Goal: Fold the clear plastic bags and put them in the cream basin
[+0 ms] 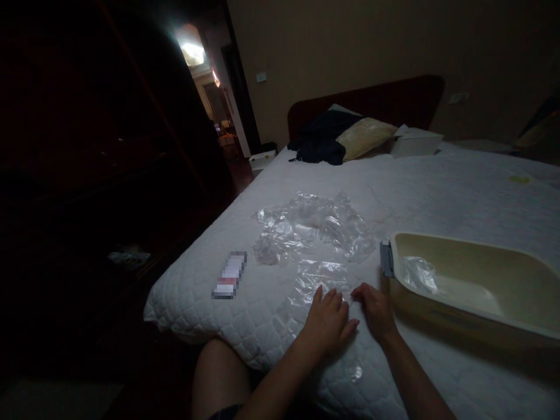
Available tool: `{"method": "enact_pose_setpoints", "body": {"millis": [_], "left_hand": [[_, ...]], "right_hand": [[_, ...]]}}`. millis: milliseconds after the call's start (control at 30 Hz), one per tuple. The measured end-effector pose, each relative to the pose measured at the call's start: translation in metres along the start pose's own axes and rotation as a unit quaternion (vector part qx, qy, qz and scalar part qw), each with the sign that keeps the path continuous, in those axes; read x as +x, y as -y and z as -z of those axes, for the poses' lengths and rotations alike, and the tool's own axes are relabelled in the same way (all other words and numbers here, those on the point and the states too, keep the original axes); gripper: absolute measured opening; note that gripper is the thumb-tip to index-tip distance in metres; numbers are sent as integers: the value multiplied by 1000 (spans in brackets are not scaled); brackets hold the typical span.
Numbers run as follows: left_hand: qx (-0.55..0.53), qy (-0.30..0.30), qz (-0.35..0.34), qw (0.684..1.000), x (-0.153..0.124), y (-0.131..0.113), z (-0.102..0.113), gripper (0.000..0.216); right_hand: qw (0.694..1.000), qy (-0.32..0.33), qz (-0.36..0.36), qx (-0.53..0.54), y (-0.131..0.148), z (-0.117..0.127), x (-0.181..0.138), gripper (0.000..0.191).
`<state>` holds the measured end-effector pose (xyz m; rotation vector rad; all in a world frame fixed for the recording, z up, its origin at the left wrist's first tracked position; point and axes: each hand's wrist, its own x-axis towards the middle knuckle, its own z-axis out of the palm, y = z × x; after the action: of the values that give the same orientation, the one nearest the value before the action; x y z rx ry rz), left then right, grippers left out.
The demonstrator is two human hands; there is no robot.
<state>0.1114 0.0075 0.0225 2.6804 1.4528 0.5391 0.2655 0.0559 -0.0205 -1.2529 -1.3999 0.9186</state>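
A clear plastic bag (pixel 321 273) lies spread on the white quilted bed. My left hand (pixel 329 319) rests flat on it, fingers apart. Just to the right, my right hand (pixel 374 309) has its fingers pinched together at the bag's edge; what sits between the fingertips is too small to make out. Beyond both hands is a heap of crumpled clear plastic bags (pixel 306 224). A cream plastic bin (pixel 455 309) with a grey latch stands to the right of my right hand, holding a crumpled clear bag (pixel 420 274).
A phone (pixel 230 275), its screen blurred out, lies on the bed (pixel 188 291) to the left. Dark cloth (pixel 321 137), a beige pillow (pixel 367 137) and a white box (pixel 417 142) are near the headboard (pixel 411 96). The bed's left edge drops to a dark floor.
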Motion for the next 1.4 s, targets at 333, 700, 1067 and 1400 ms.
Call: {"method": "enact_pose_setpoints", "body": {"millis": [333, 700, 1067, 1400], "left_hand": [[-102, -186, 187, 959, -61, 57, 26, 23], [-306, -203, 344, 864, -109, 95, 15, 23], [-266, -135, 306, 904, -101, 99, 11, 22], [-445, -193, 403, 776, -100, 104, 25, 22]], "right_hand": [[996, -45, -61, 42, 2, -3, 0, 42], [983, -47, 100, -147, 58, -25, -26, 28], [858, 232, 291, -355, 83, -107, -71, 19], [817, 247, 311, -418, 76, -135, -76, 10]]}}
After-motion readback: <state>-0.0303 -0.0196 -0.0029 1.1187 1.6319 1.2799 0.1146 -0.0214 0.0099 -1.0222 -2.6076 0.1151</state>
